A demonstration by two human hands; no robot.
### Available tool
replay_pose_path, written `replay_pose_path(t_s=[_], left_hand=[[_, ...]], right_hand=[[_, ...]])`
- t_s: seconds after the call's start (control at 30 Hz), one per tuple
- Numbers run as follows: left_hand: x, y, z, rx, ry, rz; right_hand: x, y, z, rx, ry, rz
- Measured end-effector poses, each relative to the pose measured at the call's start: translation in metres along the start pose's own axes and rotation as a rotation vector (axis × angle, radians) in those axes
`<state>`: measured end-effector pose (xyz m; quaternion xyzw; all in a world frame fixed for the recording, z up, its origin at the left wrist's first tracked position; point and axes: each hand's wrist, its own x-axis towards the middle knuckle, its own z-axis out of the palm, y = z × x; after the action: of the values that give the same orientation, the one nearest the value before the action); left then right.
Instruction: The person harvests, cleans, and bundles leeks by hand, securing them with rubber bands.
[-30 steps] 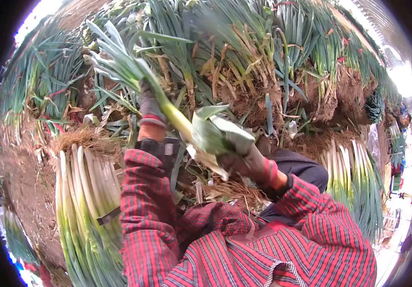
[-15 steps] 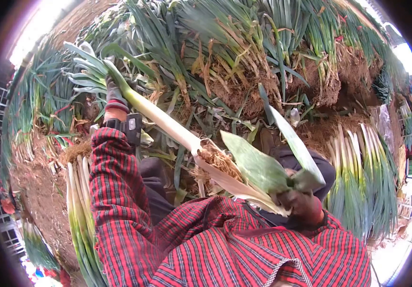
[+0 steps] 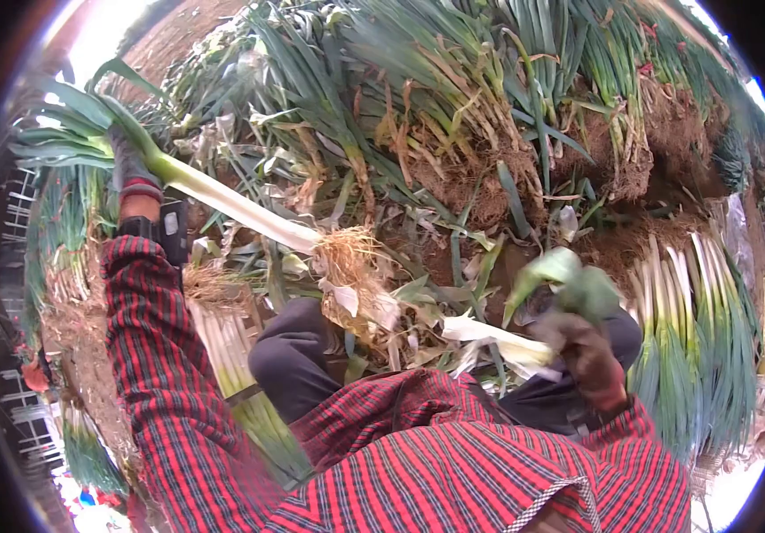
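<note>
A long leek (image 3: 231, 205) is being held out to the person's left by the gloved left hand (image 3: 129, 162), which is being kept closed around the green top where the leaves meet the pale stem. The root tuft (image 3: 347, 253) is being pointed inward, above or against a litter of dry scraps (image 3: 360, 313); which of the two cannot be told. On the other side, a loose outer leaf (image 3: 508, 343), white at one end and green at the other, is being gripped by the gloved right hand (image 3: 586, 355), a little blurred, in front of the right knee. The hands are being held well apart, and the leaf is not being joined to the leek at any visible point. From this, the stripping of outer leaves seems to be the step being done, with this leaf being separated already. The next move seems to be calling for the leaf to be let go, and for the stem to be checked for further ragged layers. Pale-stemmed bundles are being kept on the ground at the left (image 3: 221, 342) and right (image 3: 695, 333), while rooted, soil-caked leeks (image 3: 453, 84) are being left heaped ahead.
</note>
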<state>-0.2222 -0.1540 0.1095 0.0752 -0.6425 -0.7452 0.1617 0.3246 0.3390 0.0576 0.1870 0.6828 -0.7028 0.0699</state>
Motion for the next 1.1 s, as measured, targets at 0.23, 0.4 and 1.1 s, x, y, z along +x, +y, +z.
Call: replay_pose_path(t_s=[0.23,0.4,1.1], left_hand=[[-0.117,0.057,0.048,0.049,-0.093,0.12],[-0.175,0.095,0.082,-0.078,-0.222,0.059],[-0.058,0.147,0.019,-0.033,-0.306,0.163]], right_hand=[[0.074,-0.034,0.047,-0.912,-0.232,-0.009],[0.106,-0.016,0.068,-0.387,-0.299,-0.397],[0.021,-0.028,0.051,-0.034,-0.514,-0.428]])
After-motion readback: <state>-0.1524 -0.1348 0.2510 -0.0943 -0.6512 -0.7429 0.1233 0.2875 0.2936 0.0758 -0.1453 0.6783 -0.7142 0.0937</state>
